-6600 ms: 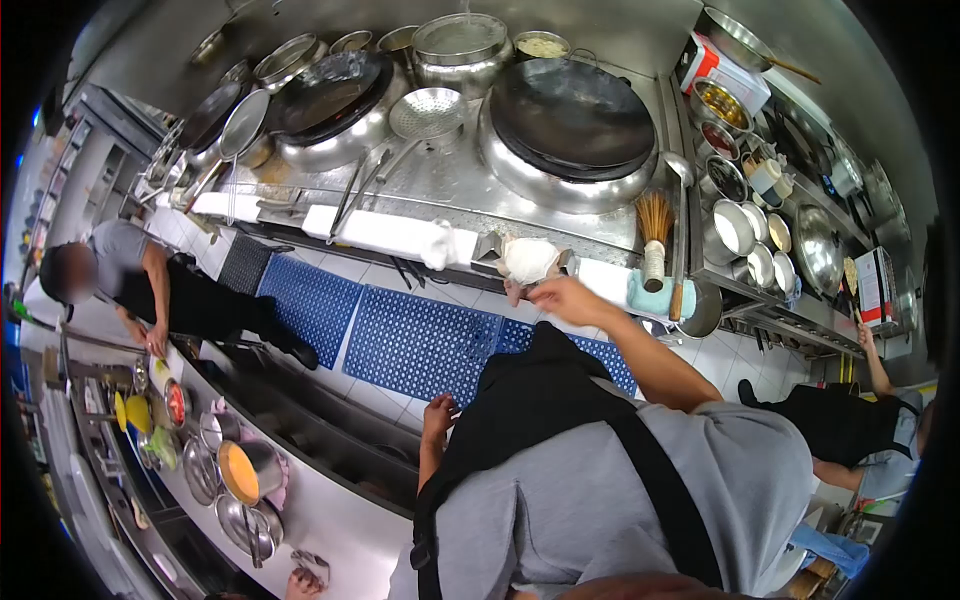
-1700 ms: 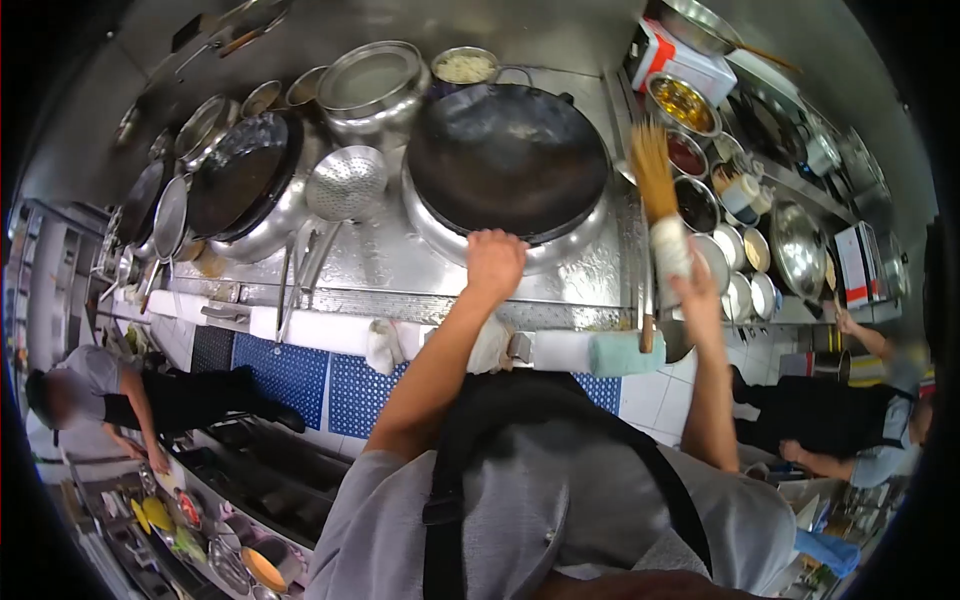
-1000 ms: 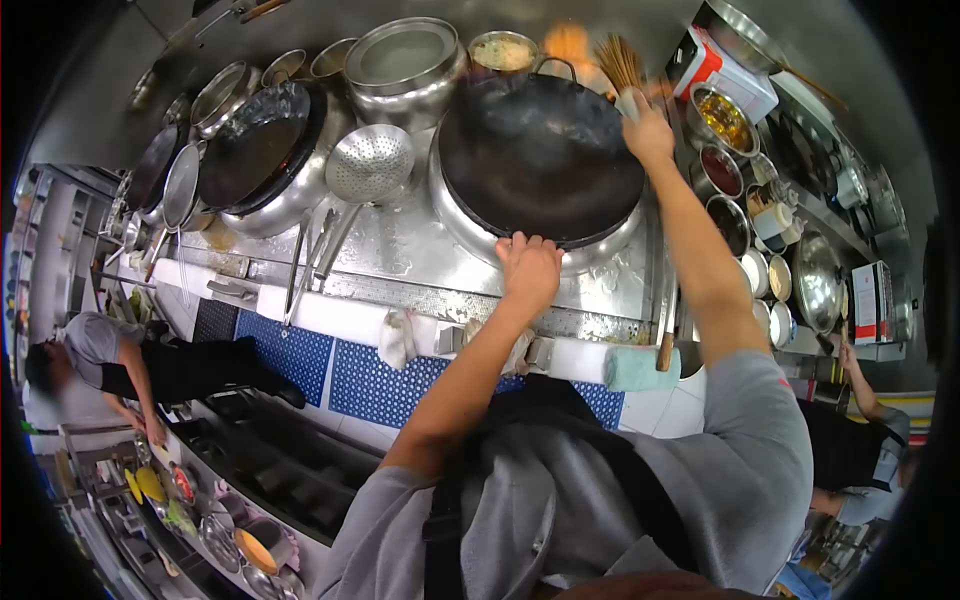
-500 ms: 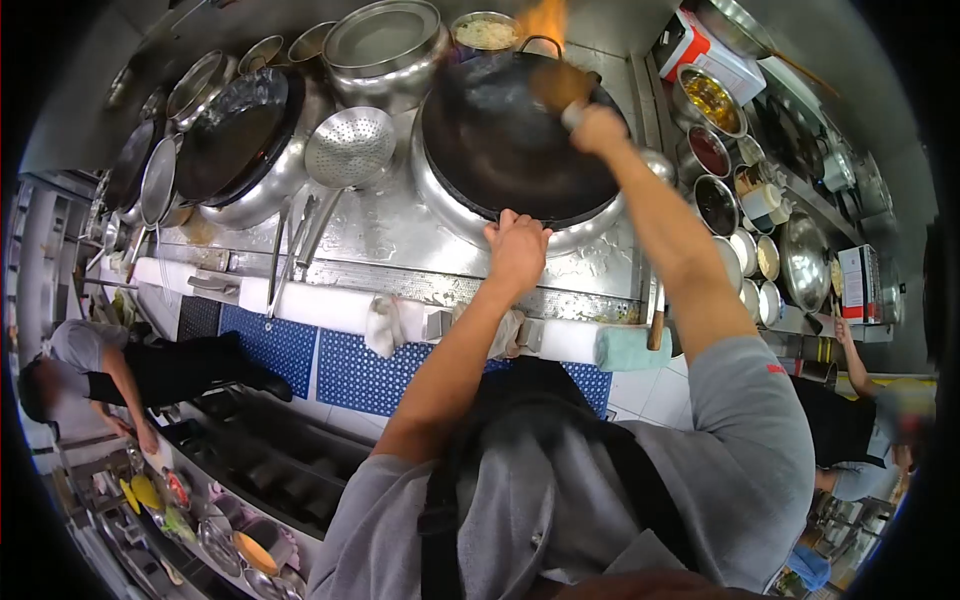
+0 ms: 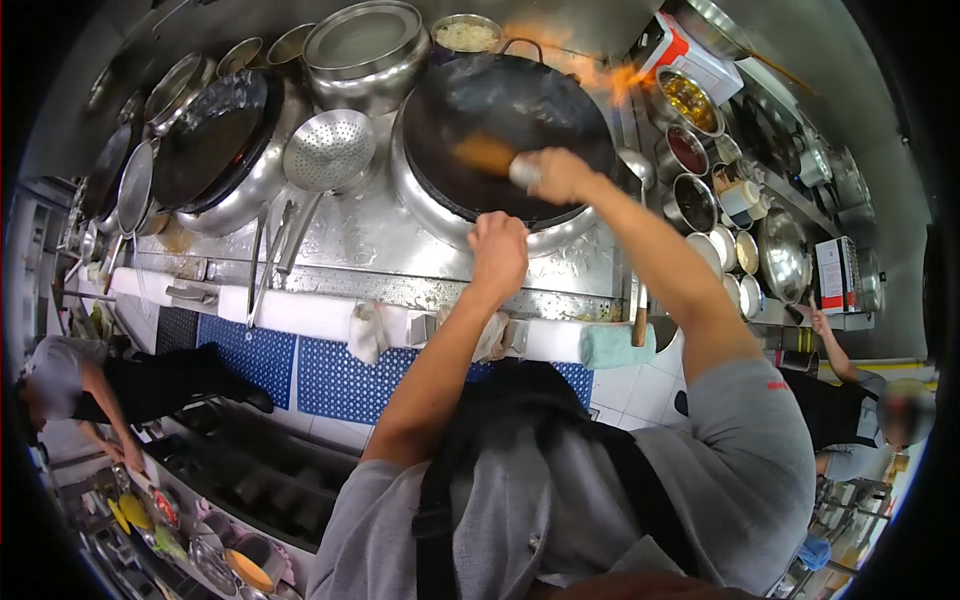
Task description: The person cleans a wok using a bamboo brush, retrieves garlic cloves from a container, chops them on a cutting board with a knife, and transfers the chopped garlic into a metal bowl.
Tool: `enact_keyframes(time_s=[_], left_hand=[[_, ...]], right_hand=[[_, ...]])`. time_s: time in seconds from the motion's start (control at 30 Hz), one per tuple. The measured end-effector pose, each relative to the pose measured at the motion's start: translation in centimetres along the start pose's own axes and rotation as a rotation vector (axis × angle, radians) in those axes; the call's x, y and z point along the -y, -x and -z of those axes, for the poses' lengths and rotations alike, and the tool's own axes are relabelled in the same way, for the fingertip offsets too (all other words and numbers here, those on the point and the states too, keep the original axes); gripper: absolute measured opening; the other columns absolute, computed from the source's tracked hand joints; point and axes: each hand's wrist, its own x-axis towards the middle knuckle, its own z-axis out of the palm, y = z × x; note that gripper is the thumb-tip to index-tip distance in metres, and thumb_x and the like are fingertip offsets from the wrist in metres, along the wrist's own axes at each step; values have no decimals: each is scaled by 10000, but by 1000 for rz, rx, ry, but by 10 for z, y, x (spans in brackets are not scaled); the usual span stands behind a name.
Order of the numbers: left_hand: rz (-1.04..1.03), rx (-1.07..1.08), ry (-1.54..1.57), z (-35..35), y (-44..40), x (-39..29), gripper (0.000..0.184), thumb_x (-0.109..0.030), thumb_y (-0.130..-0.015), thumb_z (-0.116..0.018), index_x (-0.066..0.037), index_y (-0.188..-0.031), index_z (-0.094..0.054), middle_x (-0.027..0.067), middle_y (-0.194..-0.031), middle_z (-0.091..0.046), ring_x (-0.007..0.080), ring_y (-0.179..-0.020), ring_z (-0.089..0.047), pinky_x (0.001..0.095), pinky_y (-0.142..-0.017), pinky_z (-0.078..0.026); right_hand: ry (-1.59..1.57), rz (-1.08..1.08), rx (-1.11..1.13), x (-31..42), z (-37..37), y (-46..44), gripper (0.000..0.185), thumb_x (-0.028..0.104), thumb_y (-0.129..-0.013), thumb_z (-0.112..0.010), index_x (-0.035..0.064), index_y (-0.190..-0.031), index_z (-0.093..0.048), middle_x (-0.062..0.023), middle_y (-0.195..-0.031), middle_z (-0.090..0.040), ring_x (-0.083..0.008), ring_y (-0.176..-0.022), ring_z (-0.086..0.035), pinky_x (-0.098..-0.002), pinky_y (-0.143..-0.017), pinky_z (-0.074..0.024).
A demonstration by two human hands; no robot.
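Observation:
A big black wok (image 5: 520,105) sits on a steel ring of the stove, and its inside looks dark, with a faint haze over it. At its near rim is my left hand (image 5: 498,248), fingers closed over the edge, perhaps on a handle that the hand hides. My right hand (image 5: 560,176) grips a wok brush (image 5: 486,155) with brown bristles and a pale band. Motion blurs the brush, which is over the middle of the wok; whether the bristles touch the metal, I cannot tell.
Flames (image 5: 622,82) rise behind the wok on the right. To the left are a perforated skimmer (image 5: 328,150) and a second wok (image 5: 215,140). Sauce bowls (image 5: 688,150) line the right side, beside a ladle (image 5: 637,170). Co-workers stand at far left and far right.
My right hand has swept the brush leftward and down from the wok's right side to its middle. My left hand stays at the rim. The flames show farther right; the view has shifted slightly.

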Motion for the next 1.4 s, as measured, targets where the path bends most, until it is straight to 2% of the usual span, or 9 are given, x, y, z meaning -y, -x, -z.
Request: enact_keyframes(time_s=[0.17, 0.3, 0.43, 0.57, 0.63, 0.77, 1.03, 1.27, 1.4], left_hand=[[13, -100, 9, 27, 5, -20, 204, -195, -981, -584, -38, -1072, -678, 140, -1113, -579, 354, -1126, -493, 512, -930, -380], [31, 160, -190, 4, -4, -8, 244, -221, -980, -595, -8, -1074, -670, 137, -1128, -586, 353, -1134, -490, 524, -943, -398], [16, 137, -50, 4, -1, -3, 224, -169, -955, -633, -3, -1105, -654, 158, -1218, -583, 378, -1218, -472, 523, -992, -406], [-52, -63, 226, 53, 24, -29, 245, -105, -944, -647, -15, -1172, -634, 194, -1309, -574, 391, -1298, -460, 483, -1079, -391], [-117, 21, 371, 102, 48, -54, 234, -127, -957, -653, -15, -1162, -640, 187, -1242, -630, 340, -1166, -588, 433, -1021, -459], [50, 861, 704, 130, 98, -36, 231, -180, -1018, -600, 16, -958, -706, 114, -967, -744, 198, -859, -701, 328, -848, -540], [505, 920, 402, -18, 262, 129, 382, -347, -974, -638, 18, -961, -752, 177, -940, -757, 275, -886, -730, 374, -834, -542], [414, 868, -31, -145, 273, 118, 446, -427, -971, -572, -55, -1175, -712, 191, -1194, -708, 401, -1133, -660, 509, -958, -517], [334, 816, -85, -204, 275, 124, 495, -438, -978, -547, -97, -1324, -643, 181, -1342, -645, 427, -1235, -601, 544, -1033, -473]], right_hand=[[-520, -304, 505, -64, 101, 97, 691, 339, -760, -864, 258, -1409, -640, -114, -1053, -739, -218, -716, -704, -346, -696, -614], [234, -314, -447, -148, 93, -11, 342, 296, -851, -692, 126, -1148, -714, -166, -1048, -746, -349, -998, -723, -458, -850, -584], [-258, -376, 282, 8, 65, 9, 605, 257, -723, -819, 119, -1296, -685, -178, -1145, -736, -347, -1039, -718, -441, -931, -561], [-360, 535, -14, -33, 35, 91, 719, 281, -739, -840, 233, -1422, -620, -164, -1189, -728, -294, -893, -748, -439, -759, -630], [-564, -219, 568, -78, 119, 105, 719, 271, -747, -843, 265, -1429, -613, -165, -1152, -740, -316, -885, -752, -458, -794, -622], [286, -339, -417, -142, 110, 13, 378, 247, -881, -604, 187, -1244, -696, -181, -1116, -739, -349, -997, -731, -459, -867, -582], [-615, -132, 431, 11, 53, 65, 712, 280, -828, -812, 359, -1481, -539, -102, -1083, -715, -216, -808, -715, -297, -521, -601], [267, -378, -342, -101, 48, -36, 407, 349, -846, -756, 80, -1147, -709, -231, -942, -750, -347, -741, -754, -439, -668, -622], [-344, -279, 351, 6, 37, 19, 655, 314, -841, -776, 232, -1454, -561, -143, -1083, -731, -254, -711, -726, -352, -540, -601]])
